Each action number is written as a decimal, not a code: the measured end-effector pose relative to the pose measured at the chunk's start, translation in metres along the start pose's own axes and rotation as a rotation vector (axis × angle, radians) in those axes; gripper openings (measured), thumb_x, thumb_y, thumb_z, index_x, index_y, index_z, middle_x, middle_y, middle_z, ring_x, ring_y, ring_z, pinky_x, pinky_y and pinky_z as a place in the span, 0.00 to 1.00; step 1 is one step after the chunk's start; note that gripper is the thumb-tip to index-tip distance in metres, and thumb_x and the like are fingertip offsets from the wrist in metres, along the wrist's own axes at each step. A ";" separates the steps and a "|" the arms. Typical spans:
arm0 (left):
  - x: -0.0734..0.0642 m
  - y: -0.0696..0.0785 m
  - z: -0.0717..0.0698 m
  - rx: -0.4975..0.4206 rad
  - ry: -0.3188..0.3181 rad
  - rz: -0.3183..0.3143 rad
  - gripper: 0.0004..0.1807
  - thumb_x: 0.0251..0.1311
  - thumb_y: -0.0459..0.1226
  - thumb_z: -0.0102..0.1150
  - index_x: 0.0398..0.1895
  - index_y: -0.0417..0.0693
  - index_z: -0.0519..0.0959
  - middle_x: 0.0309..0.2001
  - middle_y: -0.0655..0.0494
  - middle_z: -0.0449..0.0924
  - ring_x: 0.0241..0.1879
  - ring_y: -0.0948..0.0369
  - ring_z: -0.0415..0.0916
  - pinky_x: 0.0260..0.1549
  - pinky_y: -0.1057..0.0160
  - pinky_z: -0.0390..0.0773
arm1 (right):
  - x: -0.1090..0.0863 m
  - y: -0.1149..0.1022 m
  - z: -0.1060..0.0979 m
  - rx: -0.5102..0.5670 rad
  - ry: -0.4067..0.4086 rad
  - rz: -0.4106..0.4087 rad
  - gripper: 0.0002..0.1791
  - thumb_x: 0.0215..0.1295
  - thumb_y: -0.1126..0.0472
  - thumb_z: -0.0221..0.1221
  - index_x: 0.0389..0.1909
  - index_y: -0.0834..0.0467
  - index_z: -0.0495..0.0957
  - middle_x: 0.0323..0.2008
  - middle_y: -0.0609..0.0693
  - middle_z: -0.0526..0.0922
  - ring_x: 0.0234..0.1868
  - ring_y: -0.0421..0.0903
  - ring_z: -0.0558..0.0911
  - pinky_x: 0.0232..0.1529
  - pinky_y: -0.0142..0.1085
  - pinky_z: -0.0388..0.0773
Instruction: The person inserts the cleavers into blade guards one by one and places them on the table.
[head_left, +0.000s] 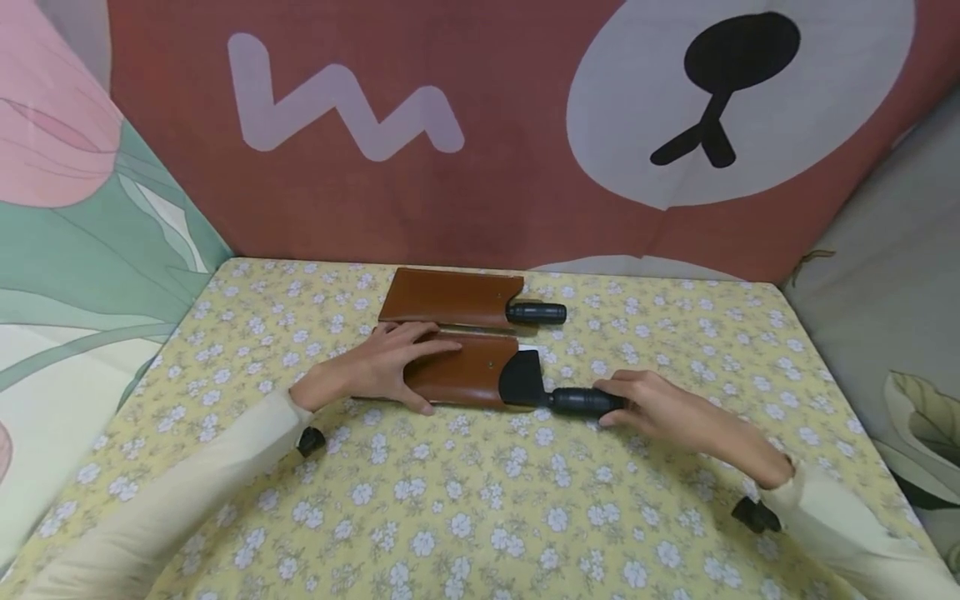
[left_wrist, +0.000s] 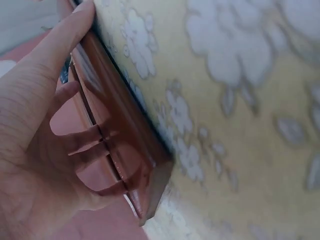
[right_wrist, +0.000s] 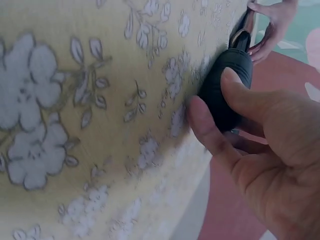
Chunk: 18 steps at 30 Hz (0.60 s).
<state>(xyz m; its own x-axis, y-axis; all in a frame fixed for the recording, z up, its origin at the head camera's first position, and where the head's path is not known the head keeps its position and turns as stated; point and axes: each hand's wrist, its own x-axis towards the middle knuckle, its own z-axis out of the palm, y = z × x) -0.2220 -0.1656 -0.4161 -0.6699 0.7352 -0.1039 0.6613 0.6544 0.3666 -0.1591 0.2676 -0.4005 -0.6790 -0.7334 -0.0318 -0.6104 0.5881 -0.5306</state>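
Observation:
A brown leather sheath (head_left: 450,371) lies flat on the cloth. Out of its right end comes what looks like a cleaver, with a black piece (head_left: 521,379) at the sheath's mouth and a ribbed black handle (head_left: 573,402). My left hand (head_left: 390,362) rests on the sheath's left half, fingers spread over its face and thumb at the near edge. In the left wrist view, the fingers lie nearly straight across the glossy leather (left_wrist: 107,115). My right hand (head_left: 652,404) pinches the end of the handle between thumb and fingers. Most of the blade is hidden inside the sheath.
Just behind lies a second brown sheath (head_left: 450,296) with a shorter black handle (head_left: 537,313), close along the far edge of the first. Yellow flowered cloth (head_left: 465,517) covers the table. A reddish printed curtain (head_left: 510,192) rises at the back, with printed fabric at both sides.

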 end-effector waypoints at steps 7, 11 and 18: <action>0.005 -0.004 0.005 -0.056 0.018 0.032 0.54 0.48 0.64 0.79 0.80 0.72 0.65 0.82 0.40 0.54 0.81 0.40 0.51 0.71 0.24 0.48 | 0.000 0.004 0.007 -0.046 0.110 -0.124 0.21 0.70 0.64 0.67 0.60 0.71 0.81 0.39 0.51 0.84 0.30 0.30 0.77 0.29 0.29 0.79; 0.007 -0.006 0.008 -0.062 0.022 0.044 0.54 0.48 0.64 0.78 0.80 0.73 0.65 0.82 0.41 0.54 0.81 0.41 0.51 0.71 0.25 0.47 | 0.000 0.003 0.008 -0.039 0.108 -0.129 0.21 0.71 0.64 0.66 0.60 0.70 0.81 0.40 0.50 0.83 0.30 0.29 0.76 0.29 0.30 0.78; 0.005 -0.005 0.007 -0.083 0.030 0.038 0.53 0.48 0.62 0.79 0.80 0.73 0.66 0.82 0.40 0.53 0.82 0.40 0.49 0.71 0.22 0.44 | 0.007 0.000 0.011 -0.029 0.076 -0.081 0.22 0.74 0.60 0.64 0.63 0.68 0.80 0.42 0.50 0.84 0.32 0.29 0.76 0.31 0.31 0.79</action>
<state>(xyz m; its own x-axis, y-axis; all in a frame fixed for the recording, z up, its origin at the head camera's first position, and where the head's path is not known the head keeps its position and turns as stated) -0.2263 -0.1643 -0.4246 -0.6553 0.7529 -0.0610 0.6572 0.6080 0.4455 -0.1596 0.2588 -0.4101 -0.6553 -0.7517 0.0746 -0.6753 0.5387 -0.5037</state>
